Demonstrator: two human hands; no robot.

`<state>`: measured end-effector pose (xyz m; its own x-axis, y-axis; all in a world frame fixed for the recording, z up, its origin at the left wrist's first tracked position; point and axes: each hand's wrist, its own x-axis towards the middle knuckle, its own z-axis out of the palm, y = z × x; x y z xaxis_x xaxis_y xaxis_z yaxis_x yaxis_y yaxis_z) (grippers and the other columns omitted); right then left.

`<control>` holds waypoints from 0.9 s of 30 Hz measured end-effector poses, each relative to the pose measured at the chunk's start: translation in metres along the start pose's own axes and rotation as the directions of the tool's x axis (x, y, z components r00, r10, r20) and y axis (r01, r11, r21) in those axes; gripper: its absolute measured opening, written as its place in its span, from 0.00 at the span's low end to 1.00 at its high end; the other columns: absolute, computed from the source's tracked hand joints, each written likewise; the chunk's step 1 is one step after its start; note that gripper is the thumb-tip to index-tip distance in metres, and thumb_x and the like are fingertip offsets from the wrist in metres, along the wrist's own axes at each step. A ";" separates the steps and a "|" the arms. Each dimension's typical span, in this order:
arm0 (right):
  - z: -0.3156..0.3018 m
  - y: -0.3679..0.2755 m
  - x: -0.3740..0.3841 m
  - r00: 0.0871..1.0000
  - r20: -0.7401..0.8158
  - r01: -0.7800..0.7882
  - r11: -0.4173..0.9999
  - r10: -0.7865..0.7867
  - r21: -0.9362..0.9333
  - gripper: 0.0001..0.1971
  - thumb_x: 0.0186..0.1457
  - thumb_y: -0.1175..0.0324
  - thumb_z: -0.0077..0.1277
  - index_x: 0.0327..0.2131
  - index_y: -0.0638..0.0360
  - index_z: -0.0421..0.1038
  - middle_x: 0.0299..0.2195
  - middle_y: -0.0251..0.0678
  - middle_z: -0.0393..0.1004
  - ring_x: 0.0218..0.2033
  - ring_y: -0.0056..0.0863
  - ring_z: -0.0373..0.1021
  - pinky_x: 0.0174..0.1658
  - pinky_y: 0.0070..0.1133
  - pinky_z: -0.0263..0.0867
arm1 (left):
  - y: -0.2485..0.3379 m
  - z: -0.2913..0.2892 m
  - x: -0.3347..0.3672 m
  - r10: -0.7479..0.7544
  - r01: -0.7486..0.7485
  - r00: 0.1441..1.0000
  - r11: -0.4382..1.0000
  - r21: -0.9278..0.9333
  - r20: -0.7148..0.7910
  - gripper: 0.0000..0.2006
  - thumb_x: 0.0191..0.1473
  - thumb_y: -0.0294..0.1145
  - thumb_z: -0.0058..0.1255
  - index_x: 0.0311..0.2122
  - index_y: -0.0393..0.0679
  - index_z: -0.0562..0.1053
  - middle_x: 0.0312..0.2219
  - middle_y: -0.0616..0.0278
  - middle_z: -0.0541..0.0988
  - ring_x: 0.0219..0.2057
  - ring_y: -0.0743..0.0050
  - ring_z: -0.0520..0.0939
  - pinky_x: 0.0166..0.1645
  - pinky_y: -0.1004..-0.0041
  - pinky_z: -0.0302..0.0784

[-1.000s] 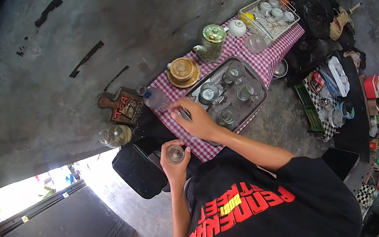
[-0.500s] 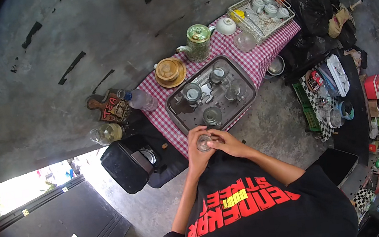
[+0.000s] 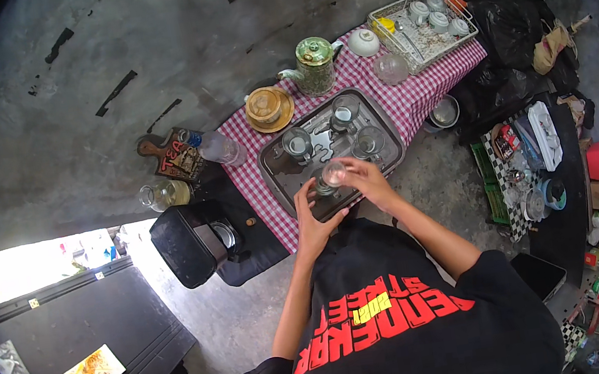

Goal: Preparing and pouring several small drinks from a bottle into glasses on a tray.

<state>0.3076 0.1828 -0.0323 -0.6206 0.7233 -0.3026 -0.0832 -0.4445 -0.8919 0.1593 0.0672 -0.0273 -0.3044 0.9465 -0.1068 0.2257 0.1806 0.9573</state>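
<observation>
Over the near edge of the dark serving tray (image 3: pixel 280 182), my right hand (image 3: pixel 364 179) grips a small clear drinking glass (image 3: pixel 334 174). My left hand (image 3: pixel 312 225) is beside it with thumb and fingers apart, nothing held. Partly behind the gripped glass, a glass mug (image 3: pixel 322 187) stands on the tray close to my left fingertips; whether they touch it I cannot tell. Farther in, the tray carries more clear glass mugs: one at left (image 3: pixel 297 143), one at the back (image 3: pixel 344 114) and one at right (image 3: pixel 368 144). Wet patches show on the tray.
A red-checked cloth (image 3: pixel 245 129) covers the table. Behind the tray stand a green teapot (image 3: pixel 315 66), a brown lidded cup on a saucer (image 3: pixel 264 108) and a white bowl (image 3: pixel 363 42). A wire basket (image 3: pixel 421 43) holds cups. Bottles and a black appliance (image 3: pixel 185 243) stand left.
Both hands were together around the glass near my chest. My right hand has carried it forward over the tray; my left has let go and spread its fingers.
</observation>
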 end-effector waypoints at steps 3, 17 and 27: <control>-0.014 0.008 0.028 0.997 -0.053 0.045 0.998 -0.048 -0.051 0.23 0.58 0.65 0.55 0.54 0.65 0.66 0.39 0.36 0.75 0.41 0.20 0.73 0.45 0.17 0.69 | -0.016 0.004 -0.005 -0.064 0.064 0.997 0.998 -0.018 -0.032 0.47 0.37 0.38 0.71 0.62 0.43 0.57 0.55 0.56 0.62 0.54 0.62 0.67 0.56 0.60 0.67; -0.021 0.007 0.125 0.953 -0.185 0.087 0.802 -0.240 -0.591 0.30 0.47 0.50 0.63 0.48 0.64 0.73 0.31 0.40 0.76 0.30 0.23 0.71 0.37 0.23 0.68 | -0.028 0.024 0.003 -0.091 0.085 0.981 0.996 -0.040 -0.169 0.42 0.41 0.37 0.68 0.61 0.48 0.59 0.53 0.55 0.63 0.52 0.59 0.68 0.53 0.60 0.68; -0.013 -0.003 0.136 0.944 -0.078 0.155 0.638 -0.320 -0.755 0.31 0.47 0.51 0.63 0.49 0.65 0.72 0.35 0.46 0.78 0.33 0.31 0.75 0.39 0.26 0.70 | -0.031 0.023 0.008 -0.063 0.053 0.973 0.997 -0.053 -0.220 0.40 0.43 0.37 0.66 0.61 0.48 0.59 0.53 0.56 0.64 0.52 0.60 0.69 0.53 0.60 0.68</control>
<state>0.2334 0.2893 -0.0749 -0.4988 0.8663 -0.0260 0.4393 0.2269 -0.8692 0.1713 0.0751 -0.0636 -0.5142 0.8512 -0.1056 0.1595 0.2158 0.9633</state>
